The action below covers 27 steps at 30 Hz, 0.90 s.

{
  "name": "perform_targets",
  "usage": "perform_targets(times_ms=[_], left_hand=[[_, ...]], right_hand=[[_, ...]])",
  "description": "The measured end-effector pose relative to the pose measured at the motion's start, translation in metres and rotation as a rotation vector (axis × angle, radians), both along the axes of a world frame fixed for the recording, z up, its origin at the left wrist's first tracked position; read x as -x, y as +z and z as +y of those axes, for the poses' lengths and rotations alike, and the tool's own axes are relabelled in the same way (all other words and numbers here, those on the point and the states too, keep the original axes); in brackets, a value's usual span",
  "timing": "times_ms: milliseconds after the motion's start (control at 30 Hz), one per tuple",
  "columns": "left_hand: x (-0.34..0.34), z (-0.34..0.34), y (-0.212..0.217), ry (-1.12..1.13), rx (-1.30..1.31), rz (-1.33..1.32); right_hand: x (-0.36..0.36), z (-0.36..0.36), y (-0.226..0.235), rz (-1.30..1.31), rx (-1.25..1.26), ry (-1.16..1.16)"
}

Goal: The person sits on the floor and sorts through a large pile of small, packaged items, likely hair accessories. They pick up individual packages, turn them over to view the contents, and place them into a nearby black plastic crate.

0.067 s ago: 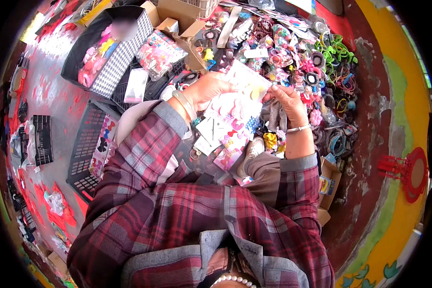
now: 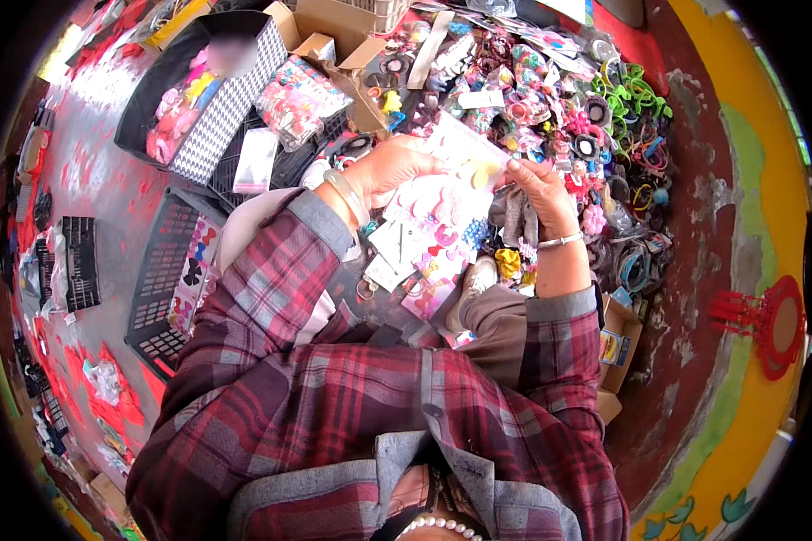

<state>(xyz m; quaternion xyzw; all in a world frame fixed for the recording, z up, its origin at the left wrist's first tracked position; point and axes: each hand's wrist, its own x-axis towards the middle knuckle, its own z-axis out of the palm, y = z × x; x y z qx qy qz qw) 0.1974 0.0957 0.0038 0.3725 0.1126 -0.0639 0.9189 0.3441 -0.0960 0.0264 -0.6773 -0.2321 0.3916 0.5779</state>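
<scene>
A pink card of small hair clips (image 2: 451, 185) is held up in front of the body, above the lap, by both hands. The left hand (image 2: 390, 169) is closed on the card's left edge, with the thumb laid on top. The right hand (image 2: 537, 191) is closed on the card's right side, and its fingertips (image 2: 512, 168) are pressed near a round yellow clip on the card. A pale bangle is worn on the left wrist and a thin bracelet on the right one. More cards and little packets (image 2: 406, 261) are piled on the lap just under the held card. A big heap of bright hair ties and clips (image 2: 586, 108) is spread out past the hands, and green rings (image 2: 632, 90) are seen at its far right. A black and white patterned box (image 2: 226, 108) with pink things inside is set to the left, and a black plastic tray (image 2: 158, 288) is laid beside the left arm
</scene>
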Motion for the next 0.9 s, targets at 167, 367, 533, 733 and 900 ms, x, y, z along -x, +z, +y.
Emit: perform_targets(times_ms=[167, 367, 533, 733, 900], left_hand=[[0.001, -0.006, 0.005, -0.034, -0.063, -0.007], [0.004, -0.002, 0.006, -0.073, -0.145, 0.006], [0.003, -0.003, 0.001, -0.098, -0.189, -0.018], [0.003, -0.006, 0.003, -0.090, -0.093, -0.021], [-0.003, -0.004, -0.002, -0.102, -0.022, 0.009]], right_hand=[[-0.001, 0.000, -0.001, 0.090, 0.022, -0.022], [0.004, 0.003, 0.007, 0.227, 0.046, 0.037], [0.011, 0.002, 0.014, 0.288, 0.080, 0.041], [0.010, 0.001, 0.020, 0.229, 0.123, 0.005], [0.007, 0.000, 0.024, 0.196, 0.136, 0.063]])
